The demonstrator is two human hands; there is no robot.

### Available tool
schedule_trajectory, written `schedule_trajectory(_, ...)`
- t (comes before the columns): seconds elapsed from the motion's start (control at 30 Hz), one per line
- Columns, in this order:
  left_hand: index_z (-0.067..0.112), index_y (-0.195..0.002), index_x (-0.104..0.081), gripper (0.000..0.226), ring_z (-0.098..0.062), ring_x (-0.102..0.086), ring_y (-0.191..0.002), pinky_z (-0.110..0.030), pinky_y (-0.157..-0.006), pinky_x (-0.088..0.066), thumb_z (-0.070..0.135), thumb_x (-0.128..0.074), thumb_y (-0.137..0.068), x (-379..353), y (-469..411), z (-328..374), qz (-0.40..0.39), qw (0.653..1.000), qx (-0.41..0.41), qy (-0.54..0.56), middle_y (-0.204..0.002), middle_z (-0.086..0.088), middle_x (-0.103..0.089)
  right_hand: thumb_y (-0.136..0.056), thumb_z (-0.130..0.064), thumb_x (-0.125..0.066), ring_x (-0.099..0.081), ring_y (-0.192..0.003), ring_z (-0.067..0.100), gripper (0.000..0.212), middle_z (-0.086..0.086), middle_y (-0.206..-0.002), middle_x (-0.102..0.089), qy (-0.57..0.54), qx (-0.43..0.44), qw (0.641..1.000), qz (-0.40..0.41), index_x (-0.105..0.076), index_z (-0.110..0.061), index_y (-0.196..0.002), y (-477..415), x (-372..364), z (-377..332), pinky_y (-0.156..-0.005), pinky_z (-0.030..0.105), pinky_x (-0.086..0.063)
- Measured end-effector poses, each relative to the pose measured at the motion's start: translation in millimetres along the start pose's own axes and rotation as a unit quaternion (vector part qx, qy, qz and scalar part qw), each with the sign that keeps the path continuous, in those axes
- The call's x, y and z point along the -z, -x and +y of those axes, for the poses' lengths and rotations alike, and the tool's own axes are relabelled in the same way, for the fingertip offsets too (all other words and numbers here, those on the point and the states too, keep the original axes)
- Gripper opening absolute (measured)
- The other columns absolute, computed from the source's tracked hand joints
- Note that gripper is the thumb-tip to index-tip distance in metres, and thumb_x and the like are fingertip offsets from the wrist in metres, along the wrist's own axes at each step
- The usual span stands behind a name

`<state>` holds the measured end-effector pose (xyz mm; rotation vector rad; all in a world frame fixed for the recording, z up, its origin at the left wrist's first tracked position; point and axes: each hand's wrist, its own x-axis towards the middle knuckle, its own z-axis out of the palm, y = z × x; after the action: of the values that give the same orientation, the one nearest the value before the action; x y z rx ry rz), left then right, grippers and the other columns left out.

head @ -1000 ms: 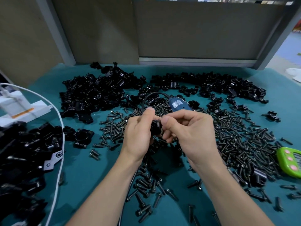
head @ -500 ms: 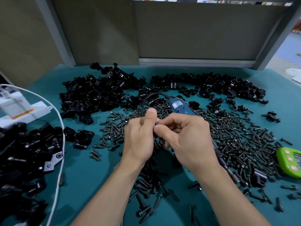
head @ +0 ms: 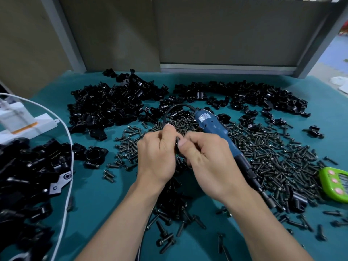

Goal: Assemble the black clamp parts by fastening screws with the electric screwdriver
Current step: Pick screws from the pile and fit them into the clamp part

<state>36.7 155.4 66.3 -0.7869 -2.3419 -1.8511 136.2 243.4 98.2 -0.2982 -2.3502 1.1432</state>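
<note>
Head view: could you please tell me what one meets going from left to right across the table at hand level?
White box → white cable → single black clamp → left hand → held clamp part → right hand → screw spread → green timer.

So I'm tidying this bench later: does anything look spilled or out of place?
Nothing looks damaged. The screws lie loose in a wide spread over the teal mat, with strays toward the near edge. The electric screwdriver lies across them, unheld, while the left hand and right hand grip a black clamp part.
</note>
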Motion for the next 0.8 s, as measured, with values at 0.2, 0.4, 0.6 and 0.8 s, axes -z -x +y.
schedule_trajectory(0.2, 0.006, -0.069, -0.072, 0.069, -0.021, -0.061, -0.068, -0.034, -0.061, -0.043, 0.056, -0.03, -0.088, -3.5, 1.4, -2.8, -0.01, 1.0, 0.008, -0.01, -0.063, -0.008, -0.068, -0.1, -0.034, -0.063, -0.041, -0.047, 0.009, 0.045, -0.013, -0.047, -0.046, 0.038, -0.02, 0.999, -0.007, -0.051, -0.032, -0.057, -6.5, 5.7, 9.2, -0.046, 0.018, -0.033)
schedule_trajectory(0.4, 0.012, -0.063, -0.069, 0.068, -0.014, -0.059, -0.061, -0.03, -0.055, -0.043, 0.058, -0.029, -0.094, -4.1, 3.1, -4.4, -0.007, 0.999, -0.002, -0.033, -0.059, 0.0, -0.065, -0.096, -0.029, -0.072, -0.047, -0.05, 0.008, 0.025, -0.007, -0.057, -0.06, 0.002, -0.036, 0.999, 0.036, -0.065, -0.024, -0.072, -5.6, 0.8, 10.3, -0.045, 0.019, -0.037)
schedule_trajectory(0.6, 0.018, -0.05, -0.05, 0.071, -0.009, -0.048, -0.046, -0.021, -0.045, -0.034, 0.063, -0.025, -0.1, -3.2, 8.2, -2.2, -0.008, 0.999, -0.021, -0.023, -0.047, 0.008, -0.052, -0.102, -0.047, -0.053, -0.039, -0.043, 0.009, 0.055, -0.013, -0.043, -0.042, 0.027, -0.08, 0.994, 0.076, -0.043, -0.025, -0.053, -1.8, -14.5, 4.7, -0.042, 0.017, -0.031)
schedule_trajectory(0.8, 0.028, -0.06, -0.068, 0.063, -0.008, -0.058, -0.055, -0.019, -0.052, -0.04, 0.055, -0.029, -0.101, -2.0, 4.1, -5.2, -0.005, 1.0, -0.018, -0.02, -0.051, 0.01, -0.061, -0.105, -0.047, -0.05, -0.037, -0.047, 0.006, 0.053, 0.005, -0.053, -0.05, -0.009, -0.076, 0.997, 0.006, -0.048, -0.014, -0.063, -2.4, -4.7, 5.4, -0.045, 0.028, -0.033)
